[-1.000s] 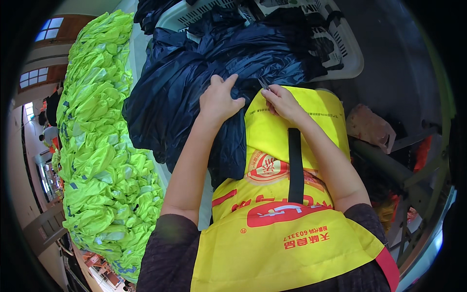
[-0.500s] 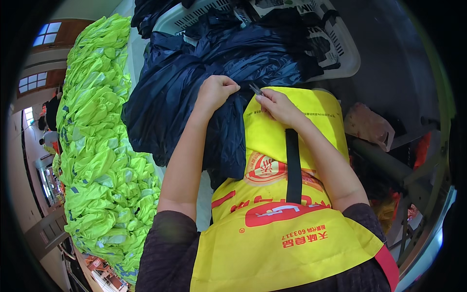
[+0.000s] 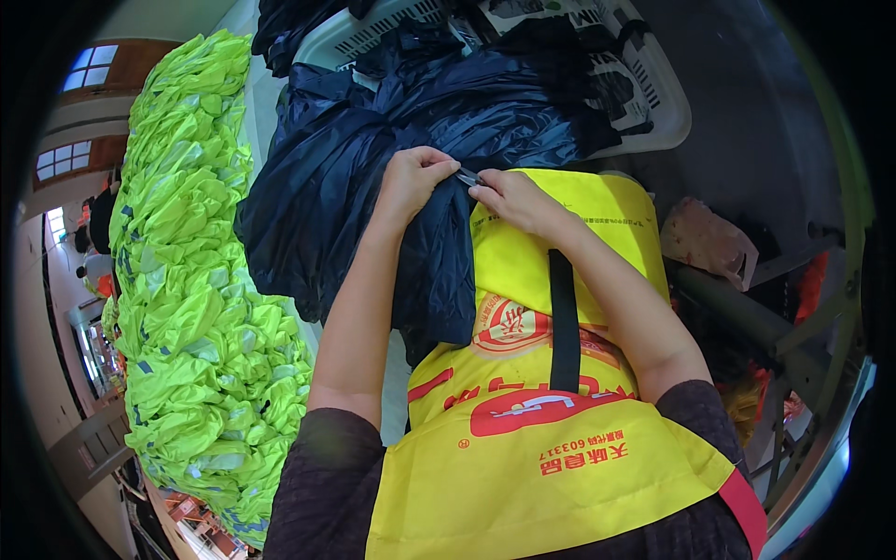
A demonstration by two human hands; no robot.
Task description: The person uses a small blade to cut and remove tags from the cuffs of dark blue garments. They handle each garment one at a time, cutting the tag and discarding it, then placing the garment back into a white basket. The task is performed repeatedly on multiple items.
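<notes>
Dark navy garments of thin, shiny fabric (image 3: 322, 196) lie bunched in front of me, with one part hanging down over the near edge by my lap. Above this fabric my left hand (image 3: 413, 183) is closed in a pinch, thumb against forefinger. What it pinches is too small to make out. My right hand (image 3: 520, 201) is closed around small metal thread snips (image 3: 469, 178), whose tips point left and meet the left fingertips. That hand is just over the upper edge of my yellow apron (image 3: 597, 201).
On the left, a long heap of neon yellow-green garments (image 3: 201, 289) runs along the table. A white plastic basket (image 3: 679, 117) with dark fabric and printed bags stands at the far side. To the right are a crumpled clear bag (image 3: 707, 243) and metal frame bars (image 3: 737, 303).
My right hand has moved slightly left, bringing the snips' tips up to the left fingertips. The left hand stays nearly in place, still pinching.
</notes>
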